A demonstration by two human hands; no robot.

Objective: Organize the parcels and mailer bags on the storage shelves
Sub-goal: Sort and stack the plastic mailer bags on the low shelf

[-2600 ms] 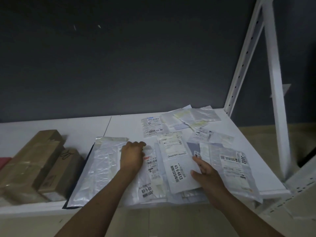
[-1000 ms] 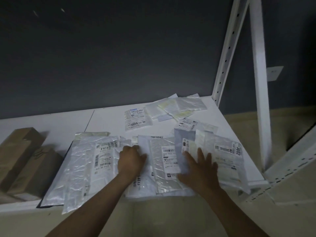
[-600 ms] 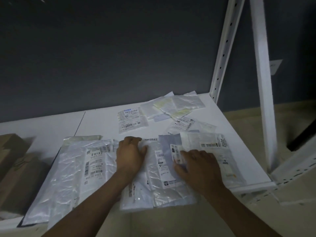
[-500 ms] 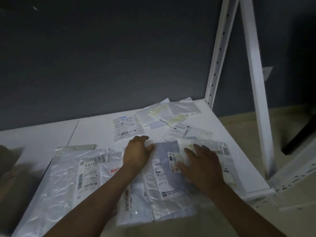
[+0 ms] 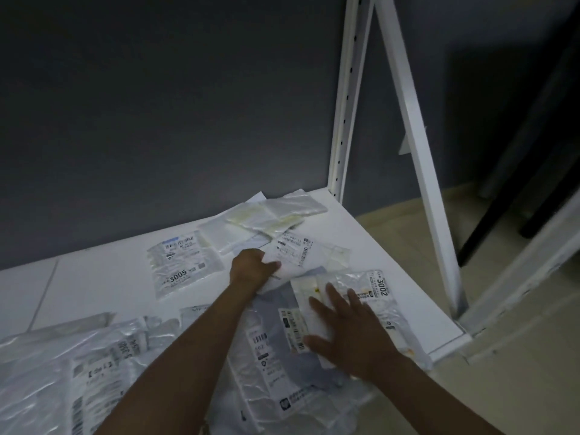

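Several white and clear mailer bags lie spread over the white shelf board (image 5: 94,277). My left hand (image 5: 251,270) reaches to the middle of the shelf and grips the near edge of a white labelled mailer (image 5: 296,254). My right hand (image 5: 345,328) lies flat with spread fingers on a small white mailer (image 5: 309,293), which lies across a grey mailer and beside the clear bag marked 3002 (image 5: 379,285). A bag marked 3005 (image 5: 179,265) lies alone to the left. Clear pouches (image 5: 276,213) sit by the back wall.
A white perforated upright (image 5: 346,98) and a slanted white brace (image 5: 417,146) stand at the shelf's right end. The dark wall (image 5: 157,105) closes the back. Large crinkled clear bags (image 5: 47,372) overhang the front edge at lower left. Beige floor lies to the right.
My left hand has left the pile near the front and reached further back to take the white labelled mailer. My right hand stays pressed on the pile. The view has shifted right, losing the cardboard boxes.
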